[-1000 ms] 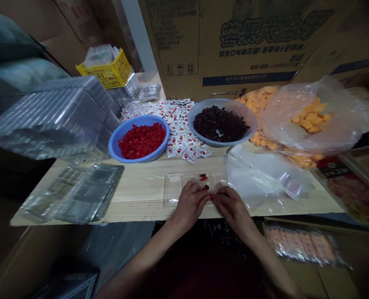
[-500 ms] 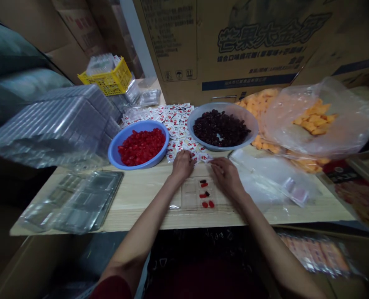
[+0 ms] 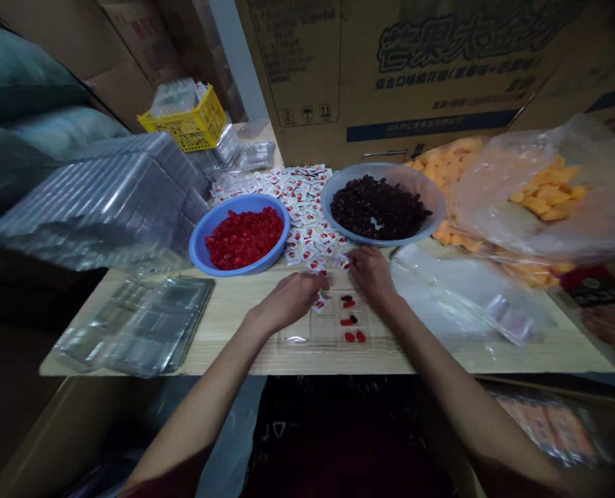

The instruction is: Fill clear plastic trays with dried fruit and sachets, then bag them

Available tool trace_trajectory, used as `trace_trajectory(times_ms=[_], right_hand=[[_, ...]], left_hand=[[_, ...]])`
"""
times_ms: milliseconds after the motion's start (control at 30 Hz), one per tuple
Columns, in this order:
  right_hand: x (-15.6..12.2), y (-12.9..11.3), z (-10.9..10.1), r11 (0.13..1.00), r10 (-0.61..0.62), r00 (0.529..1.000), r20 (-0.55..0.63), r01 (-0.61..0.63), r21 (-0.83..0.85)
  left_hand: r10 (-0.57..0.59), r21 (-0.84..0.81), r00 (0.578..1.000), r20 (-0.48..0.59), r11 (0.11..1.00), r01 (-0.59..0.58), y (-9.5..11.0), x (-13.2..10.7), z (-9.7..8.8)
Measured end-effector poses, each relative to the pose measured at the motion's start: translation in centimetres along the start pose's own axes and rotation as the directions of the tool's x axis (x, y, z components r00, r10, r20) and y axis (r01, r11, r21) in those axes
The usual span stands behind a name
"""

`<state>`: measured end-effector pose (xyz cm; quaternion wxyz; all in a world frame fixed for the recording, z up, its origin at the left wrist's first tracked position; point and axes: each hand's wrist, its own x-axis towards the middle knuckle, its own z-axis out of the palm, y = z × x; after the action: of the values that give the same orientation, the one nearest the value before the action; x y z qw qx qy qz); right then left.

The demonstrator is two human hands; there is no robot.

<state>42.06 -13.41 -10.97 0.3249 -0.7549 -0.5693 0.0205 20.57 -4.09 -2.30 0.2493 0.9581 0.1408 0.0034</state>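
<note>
My left hand is closed over the upper left of a clear plastic tray, with a small white-and-red packet at its fingertips. Further back, my right hand pinches another small packet at the near edge of the packet pile. Red pieces and dark pieces lie in the tray's right-hand compartments. Behind my hands stand a blue bowl of red candied fruit and a pale bowl of dark dried fruit.
Stacked clear trays and flat clear trays occupy the left. A yellow basket stands behind. To the right are plastic bags and bagged orange slices. A large carton walls off the back.
My left hand has drawn back from the pile toward the tray with a packet at its fingertips. My right hand stays near the pile's edge. The view has shifted slightly.
</note>
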Motion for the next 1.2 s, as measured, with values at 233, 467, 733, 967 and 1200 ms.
trace_trajectory(times_ms=[233, 467, 733, 967, 1200], right_hand=[[-1.5, -0.3, -0.8, 0.997, 0.030, 0.998, -0.054, -0.026, 0.070], [-5.5, -4.1, -2.5, 0.978, 0.055, 0.992, -0.111, -0.031, 0.208], [-12.0, -8.7, -1.4, 0.985, -0.173, 0.980, 0.100, 0.172, 0.026], [-12.9, -7.6, -6.8, 0.997, -0.069, 0.994, 0.083, 0.066, 0.043], [-16.7, -6.9, -6.3, 0.994, -0.052, 0.988, 0.146, 0.037, 0.104]], left_hand=[[-0.003, 0.032, 0.996, -0.090, 0.999, 0.006, 0.5, 0.9, 2.0], [-0.191, 0.019, 0.945, -0.265, 0.979, 0.203, -0.1, 3.9, 2.6], [-0.285, 0.005, 0.937, -0.200, 0.957, 0.291, -0.6, 8.3, 4.6], [-0.202, -0.170, 0.961, -0.188, 0.971, 0.171, 1.3, 0.5, 1.8], [-0.192, -0.257, 0.975, -0.108, 0.953, 0.159, 5.8, -6.2, 5.4]])
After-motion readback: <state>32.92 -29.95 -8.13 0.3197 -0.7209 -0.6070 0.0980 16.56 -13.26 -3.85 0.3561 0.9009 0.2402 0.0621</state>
